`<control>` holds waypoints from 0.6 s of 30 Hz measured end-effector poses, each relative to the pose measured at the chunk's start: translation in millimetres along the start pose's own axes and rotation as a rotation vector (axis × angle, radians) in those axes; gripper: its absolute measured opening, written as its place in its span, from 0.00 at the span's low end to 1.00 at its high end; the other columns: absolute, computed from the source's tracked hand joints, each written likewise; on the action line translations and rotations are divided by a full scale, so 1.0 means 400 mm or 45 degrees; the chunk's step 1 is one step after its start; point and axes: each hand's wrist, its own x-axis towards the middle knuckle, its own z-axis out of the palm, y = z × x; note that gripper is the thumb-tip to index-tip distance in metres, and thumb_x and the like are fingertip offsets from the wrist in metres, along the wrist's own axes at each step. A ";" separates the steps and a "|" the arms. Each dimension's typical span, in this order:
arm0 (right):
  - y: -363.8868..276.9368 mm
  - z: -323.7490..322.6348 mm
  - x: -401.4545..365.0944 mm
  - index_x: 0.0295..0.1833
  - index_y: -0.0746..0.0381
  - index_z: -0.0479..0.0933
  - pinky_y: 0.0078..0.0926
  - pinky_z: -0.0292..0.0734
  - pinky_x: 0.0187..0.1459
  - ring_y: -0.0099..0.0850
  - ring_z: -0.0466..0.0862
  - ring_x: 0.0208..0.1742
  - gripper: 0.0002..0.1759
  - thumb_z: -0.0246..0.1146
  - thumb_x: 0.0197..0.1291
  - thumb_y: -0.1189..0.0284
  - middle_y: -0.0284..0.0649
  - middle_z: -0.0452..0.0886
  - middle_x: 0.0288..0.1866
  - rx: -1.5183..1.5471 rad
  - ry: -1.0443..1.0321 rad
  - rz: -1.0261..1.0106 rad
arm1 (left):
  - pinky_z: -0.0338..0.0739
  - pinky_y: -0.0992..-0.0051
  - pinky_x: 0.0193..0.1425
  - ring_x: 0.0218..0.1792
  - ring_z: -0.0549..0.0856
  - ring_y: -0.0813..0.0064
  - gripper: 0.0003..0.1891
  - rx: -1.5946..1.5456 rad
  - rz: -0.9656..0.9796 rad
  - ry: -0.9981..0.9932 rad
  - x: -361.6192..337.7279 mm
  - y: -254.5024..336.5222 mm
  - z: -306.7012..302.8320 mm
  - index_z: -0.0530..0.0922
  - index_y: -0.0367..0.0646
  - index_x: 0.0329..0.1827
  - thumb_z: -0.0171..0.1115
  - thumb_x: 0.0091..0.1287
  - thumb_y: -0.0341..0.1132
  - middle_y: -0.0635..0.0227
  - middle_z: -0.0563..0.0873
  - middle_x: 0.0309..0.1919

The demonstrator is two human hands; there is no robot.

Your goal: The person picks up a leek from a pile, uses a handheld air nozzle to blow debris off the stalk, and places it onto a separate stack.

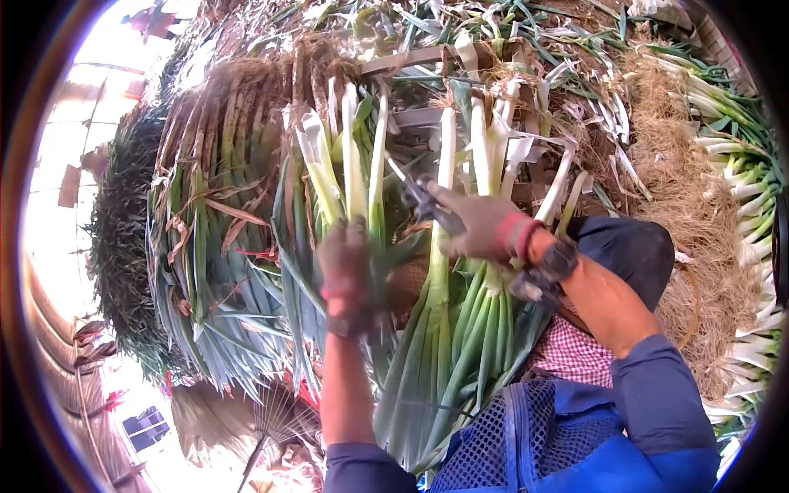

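Note:
My left hand (343,264), in a brown glove and slightly blurred, is closed around a leek (352,160) whose white end points away from me. Other peeled leeks stand out right beside it. In my gloved right hand (478,223) is a dark hand tool (421,200) with a thin pale tip directed toward the leeks on the left. Beneath that hand lies a bundle of leeks (446,152), white ends up and green leaves spreading toward my lap.
Unpeeled leeks with brown roots (238,123) are heaped on the left. A wooden bar (411,59) crosses behind the stalks. Cut roots (682,214) cover the ground at right, bordered by rows of white-ended leeks (749,205). Peeled scraps are strewn at the back.

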 end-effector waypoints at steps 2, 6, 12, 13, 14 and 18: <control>0.005 0.025 -0.046 0.95 0.49 0.51 0.44 0.83 0.66 0.53 0.90 0.62 0.61 0.76 0.63 0.50 0.56 0.90 0.62 0.015 -0.075 0.017 | 0.82 0.69 0.32 0.29 0.88 0.74 0.14 -0.259 -0.089 -0.077 0.057 0.166 -0.073 0.88 0.37 0.48 0.68 0.81 0.42 0.66 0.88 0.28; 0.063 0.049 -0.100 0.96 0.52 0.49 0.38 0.84 0.56 0.46 0.92 0.48 0.63 0.78 0.63 0.50 0.51 0.91 0.46 0.207 0.090 -0.186 | 0.89 0.71 0.44 0.39 0.91 0.70 0.17 -0.673 0.316 -0.032 0.258 0.488 -0.185 0.82 0.33 0.58 0.66 0.84 0.42 0.58 0.89 0.45; 0.153 0.069 -0.123 0.95 0.53 0.52 0.30 0.79 0.62 0.39 0.89 0.53 0.64 0.81 0.61 0.51 0.54 0.88 0.55 0.728 0.366 -0.209 | 0.89 0.55 0.61 0.54 0.94 0.47 0.38 0.837 0.163 0.017 0.209 0.372 0.040 0.76 0.44 0.79 0.78 0.71 0.54 0.46 0.92 0.59; 0.136 0.053 -0.142 0.95 0.53 0.52 0.30 0.79 0.62 0.39 0.89 0.53 0.64 0.81 0.61 0.51 0.54 0.88 0.55 0.736 0.372 -0.207 | 0.87 0.53 0.65 0.58 0.92 0.42 0.41 0.828 0.345 -0.046 0.233 0.191 0.115 0.77 0.44 0.77 0.83 0.64 0.51 0.44 0.91 0.59; 0.117 0.043 -0.161 0.95 0.53 0.52 0.32 0.80 0.62 0.40 0.90 0.54 0.64 0.81 0.61 0.51 0.55 0.88 0.56 0.664 0.276 -0.227 | 0.86 0.51 0.65 0.58 0.91 0.42 0.33 0.967 0.375 -0.035 0.173 0.151 0.131 0.79 0.42 0.72 0.76 0.68 0.47 0.45 0.91 0.57; 0.098 0.037 -0.166 0.95 0.49 0.51 0.40 0.83 0.60 0.49 0.93 0.52 0.64 0.79 0.61 0.49 0.56 0.90 0.50 0.428 0.274 -0.247 | 0.88 0.50 0.61 0.51 0.93 0.44 0.23 1.133 0.310 -0.032 0.121 0.096 0.152 0.82 0.40 0.68 0.69 0.70 0.36 0.45 0.92 0.53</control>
